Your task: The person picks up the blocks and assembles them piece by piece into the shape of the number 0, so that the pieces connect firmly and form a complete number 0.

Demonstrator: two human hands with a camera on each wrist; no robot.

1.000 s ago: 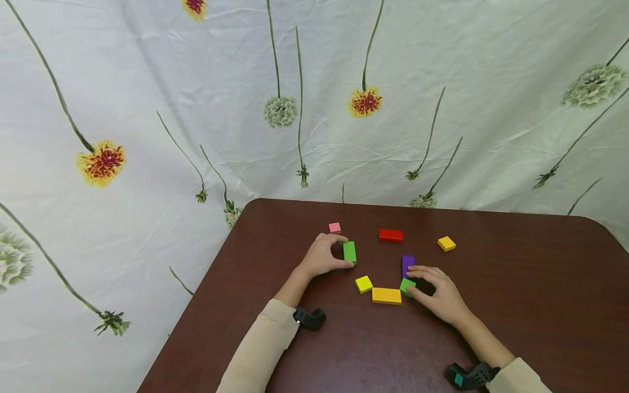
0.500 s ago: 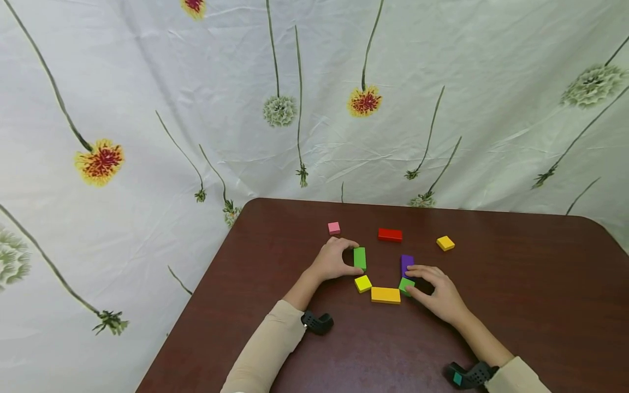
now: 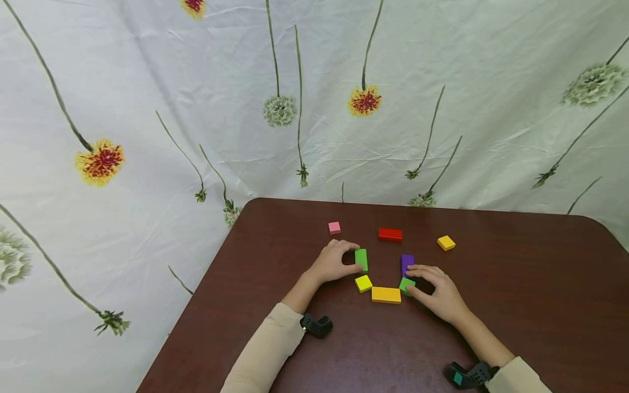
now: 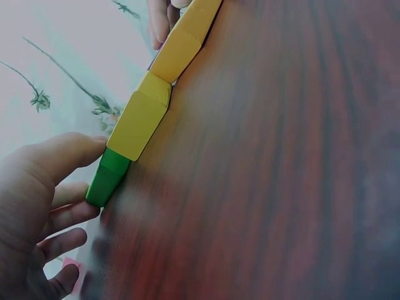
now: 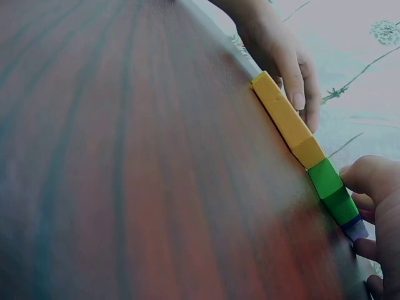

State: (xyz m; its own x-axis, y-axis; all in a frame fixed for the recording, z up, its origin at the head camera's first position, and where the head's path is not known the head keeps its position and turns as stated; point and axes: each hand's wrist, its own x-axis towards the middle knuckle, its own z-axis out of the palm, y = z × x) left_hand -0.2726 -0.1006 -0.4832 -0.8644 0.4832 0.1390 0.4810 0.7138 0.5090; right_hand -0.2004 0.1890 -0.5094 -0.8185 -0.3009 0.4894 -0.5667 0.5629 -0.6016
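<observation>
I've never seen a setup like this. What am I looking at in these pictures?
No machine: a person works bare-handed. The wide picture comes from a camera worn on the head; the close ones come from one camera on each wrist. On the table lie a pink block, a red block and a golden block, with a yellow block and an orange block nearer the person. The left hand grips a long green block between thumb and fingers. The right hand steadies a small green block with its thumb, its fingers at a purple block.
</observation>
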